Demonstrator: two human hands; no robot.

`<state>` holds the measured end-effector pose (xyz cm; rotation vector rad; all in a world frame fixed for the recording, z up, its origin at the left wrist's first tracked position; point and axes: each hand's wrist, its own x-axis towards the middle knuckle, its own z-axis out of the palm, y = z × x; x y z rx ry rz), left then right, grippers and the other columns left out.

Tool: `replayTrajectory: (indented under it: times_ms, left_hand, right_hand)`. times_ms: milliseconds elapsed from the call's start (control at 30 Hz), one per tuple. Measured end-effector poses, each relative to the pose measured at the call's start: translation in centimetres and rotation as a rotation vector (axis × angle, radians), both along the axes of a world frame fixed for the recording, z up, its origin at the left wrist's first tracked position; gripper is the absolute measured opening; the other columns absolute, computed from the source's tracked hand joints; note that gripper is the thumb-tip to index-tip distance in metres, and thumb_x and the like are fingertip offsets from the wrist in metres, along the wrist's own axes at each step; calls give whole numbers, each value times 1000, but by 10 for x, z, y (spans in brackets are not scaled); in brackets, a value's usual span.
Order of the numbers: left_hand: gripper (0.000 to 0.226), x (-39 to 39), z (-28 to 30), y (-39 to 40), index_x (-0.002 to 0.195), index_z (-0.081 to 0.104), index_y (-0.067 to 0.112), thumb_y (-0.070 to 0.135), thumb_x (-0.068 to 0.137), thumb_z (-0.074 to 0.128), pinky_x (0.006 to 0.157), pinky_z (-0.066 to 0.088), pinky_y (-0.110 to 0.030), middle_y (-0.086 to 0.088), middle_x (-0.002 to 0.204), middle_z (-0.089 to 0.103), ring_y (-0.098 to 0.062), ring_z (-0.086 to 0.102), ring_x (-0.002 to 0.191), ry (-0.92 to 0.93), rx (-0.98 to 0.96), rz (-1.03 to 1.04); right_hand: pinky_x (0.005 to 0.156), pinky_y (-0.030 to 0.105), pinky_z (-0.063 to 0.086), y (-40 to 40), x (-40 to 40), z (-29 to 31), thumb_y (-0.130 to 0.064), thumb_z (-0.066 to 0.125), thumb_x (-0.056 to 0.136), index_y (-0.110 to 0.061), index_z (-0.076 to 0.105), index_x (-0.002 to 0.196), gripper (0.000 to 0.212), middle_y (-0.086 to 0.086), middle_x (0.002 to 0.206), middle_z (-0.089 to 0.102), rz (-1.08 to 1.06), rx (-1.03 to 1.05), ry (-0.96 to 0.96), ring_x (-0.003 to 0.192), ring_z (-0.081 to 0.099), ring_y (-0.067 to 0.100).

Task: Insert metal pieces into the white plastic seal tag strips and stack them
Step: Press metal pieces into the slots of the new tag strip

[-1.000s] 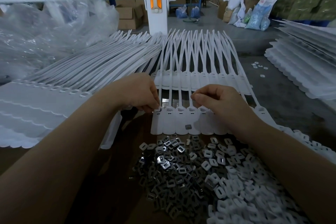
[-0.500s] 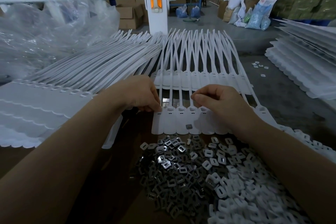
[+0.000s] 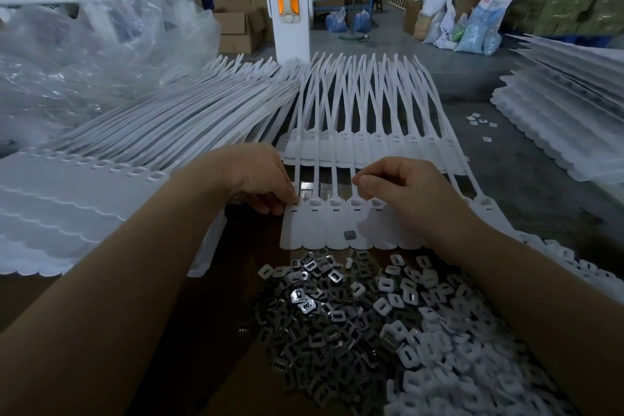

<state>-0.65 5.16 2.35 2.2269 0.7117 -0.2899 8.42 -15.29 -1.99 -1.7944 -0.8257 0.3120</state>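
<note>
Since the earlier frame the left hand (image 3: 260, 179) has shifted slightly along the row; little else has changed. Its fingertips press down on the leftmost head of the joined strip of seal tags (image 3: 337, 226), presumably to steady the row during insertion. The right hand (image 3: 401, 192) hovers over the heads further right with fingers curled and thumb meeting forefinger; whether it pinches a metal piece cannot be seen. One loose metal piece (image 3: 349, 235) lies on the flat part of a tag. The pile of metal pieces (image 3: 314, 321) sits on the bench (image 3: 216, 341) just below the strip, within short reach. Stacks of tag strips (image 3: 67, 206) lie at the left.
</note>
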Motion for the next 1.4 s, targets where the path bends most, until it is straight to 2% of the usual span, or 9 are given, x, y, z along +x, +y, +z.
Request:
replayTrajectory:
  times_ms: [267,433,533,700,800,900,1033,1167,1400]
  left_hand:
    - [8,2,-6,-2,83,66,11,14,87,73,42,47,-17,-3,68,70,-5,65,48,-18,163,-65]
    - [9,1,-6,-7,82,70,16,24,86,73,47,45,-14,3,68,70,-4,66,58,-48,403,-170]
    - [5,0,0,-18,81,72,29,31,84,75,55,36,-9,16,72,65,6,61,67,-191,558,-323]
    - [7,-1,1,-52,78,72,34,38,78,79,60,44,-3,35,72,63,16,58,73,-249,432,-579]
    - [16,2,-5,-57,84,73,30,45,77,77,59,46,-8,19,74,66,6,62,70,-202,476,-598]
    - [19,1,-5,-56,85,71,28,45,77,77,58,46,-12,14,74,66,2,62,67,-180,471,-608]
    - [15,-6,4,-57,81,70,34,40,74,81,59,40,-3,32,75,61,13,58,70,-163,342,-725]
    - [17,-7,-3,-70,85,66,41,37,76,80,64,37,-1,37,78,58,14,55,73,-189,291,-826]
    - [14,-4,-12,-77,83,66,41,31,81,76,64,37,1,42,74,58,16,57,74,-214,256,-849]
  right_hand:
    - [64,6,49,1,0,0,-23,64,92,-30,71,88,11,-11,78,73,2,-5,-10,76,67,0]
    - [63,5,48,0,1,0,-22,64,92,-29,72,88,11,-11,78,73,-1,-3,3,75,67,0]
    - [66,7,50,0,2,-1,-21,64,92,-29,72,87,13,-9,80,74,-9,18,18,78,68,3]
    - [71,15,52,-1,4,-1,-20,63,93,-28,72,88,13,-9,82,74,-14,15,13,80,69,5]
    - [74,21,52,-1,4,-2,-18,63,93,-29,71,85,15,-8,82,74,-17,17,2,79,69,4]
    - [73,20,51,0,4,-2,-19,63,93,-29,72,86,15,-8,82,74,-18,19,8,79,69,4]
    - [67,12,50,1,4,-3,-21,63,94,-28,72,89,12,-10,82,74,-25,-1,4,79,69,3]
    - [60,2,43,0,3,-1,-20,62,94,-26,72,89,13,-12,81,73,-14,5,3,77,66,-3]
    - [60,0,41,0,2,0,-18,62,93,-26,73,87,15,-8,83,74,-6,22,-10,80,66,-4]
